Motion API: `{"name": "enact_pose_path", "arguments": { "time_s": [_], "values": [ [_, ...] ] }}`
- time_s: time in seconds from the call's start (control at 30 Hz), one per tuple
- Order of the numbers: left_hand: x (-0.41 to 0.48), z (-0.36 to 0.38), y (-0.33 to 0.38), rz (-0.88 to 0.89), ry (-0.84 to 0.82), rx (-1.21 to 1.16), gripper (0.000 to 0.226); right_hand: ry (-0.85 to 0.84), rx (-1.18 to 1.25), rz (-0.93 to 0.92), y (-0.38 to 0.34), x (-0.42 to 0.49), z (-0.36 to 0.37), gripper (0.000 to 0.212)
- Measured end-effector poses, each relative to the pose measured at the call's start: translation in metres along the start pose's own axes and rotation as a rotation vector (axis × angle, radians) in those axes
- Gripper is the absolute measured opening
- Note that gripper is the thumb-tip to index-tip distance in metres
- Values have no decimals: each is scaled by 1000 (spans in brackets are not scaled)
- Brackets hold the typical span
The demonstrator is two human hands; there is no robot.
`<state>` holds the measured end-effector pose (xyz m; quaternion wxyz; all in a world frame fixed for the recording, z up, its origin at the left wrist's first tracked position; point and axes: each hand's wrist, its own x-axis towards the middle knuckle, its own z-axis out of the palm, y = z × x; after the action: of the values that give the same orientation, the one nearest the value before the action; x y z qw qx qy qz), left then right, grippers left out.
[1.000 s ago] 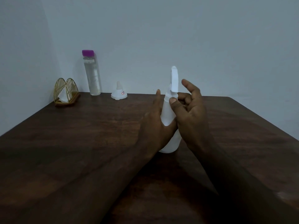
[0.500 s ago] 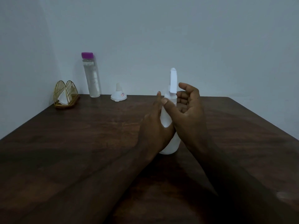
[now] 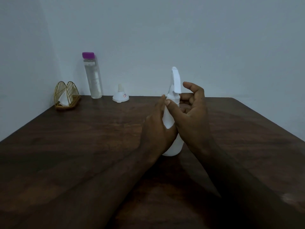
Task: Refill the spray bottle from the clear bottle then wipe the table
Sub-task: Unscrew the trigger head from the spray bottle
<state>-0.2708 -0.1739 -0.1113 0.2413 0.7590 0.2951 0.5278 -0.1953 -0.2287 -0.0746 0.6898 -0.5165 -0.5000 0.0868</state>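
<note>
A white spray bottle (image 3: 174,144) stands upright on the dark wooden table (image 3: 85,139), near the middle. My left hand (image 3: 156,133) wraps around its body from the left. My right hand (image 3: 192,111) grips the collar under the white trigger head (image 3: 176,80), thumb on the neck and fingers curled behind it. The clear bottle (image 3: 93,76) with a purple cap stands at the back left against the wall, apart from both hands. Much of the spray bottle's body is hidden by my hands.
A small white funnel (image 3: 120,96) sits upside down at the back, right of the clear bottle. A gold wire holder (image 3: 66,96) with a white napkin stands in the back left corner. Walls close the table at the back and left.
The trigger head has turned slightly under my right hand, whose fingers have curled in closer around the collar. My left hand has stayed on the bottle's body.
</note>
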Motion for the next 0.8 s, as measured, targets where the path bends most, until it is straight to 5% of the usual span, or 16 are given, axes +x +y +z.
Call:
{"name": "enact_pose_path", "arguments": {
  "time_s": [0.07, 0.23, 0.37, 0.53, 0.8],
  "values": [
    [-1, 1, 3, -29, 12, -19, 87, -31, 39, 19, -1, 1, -2, 52],
    [-2, -2, 1, -3, 27, 15, 52, -14, 5, 14, -3, 0, 2, 45],
    [-4, 0, 4, -70, 3, 11, 67, 17, 22, 15, -4, 3, -4, 49],
    [-3, -4, 2, -81, -37, 12, 48, -65, 115, 69, -5, 7, -11, 49],
    [-5, -4, 3, -40, 8, -28, 58, 22, 29, -4, -8, 6, -9, 64]
  ]
}}
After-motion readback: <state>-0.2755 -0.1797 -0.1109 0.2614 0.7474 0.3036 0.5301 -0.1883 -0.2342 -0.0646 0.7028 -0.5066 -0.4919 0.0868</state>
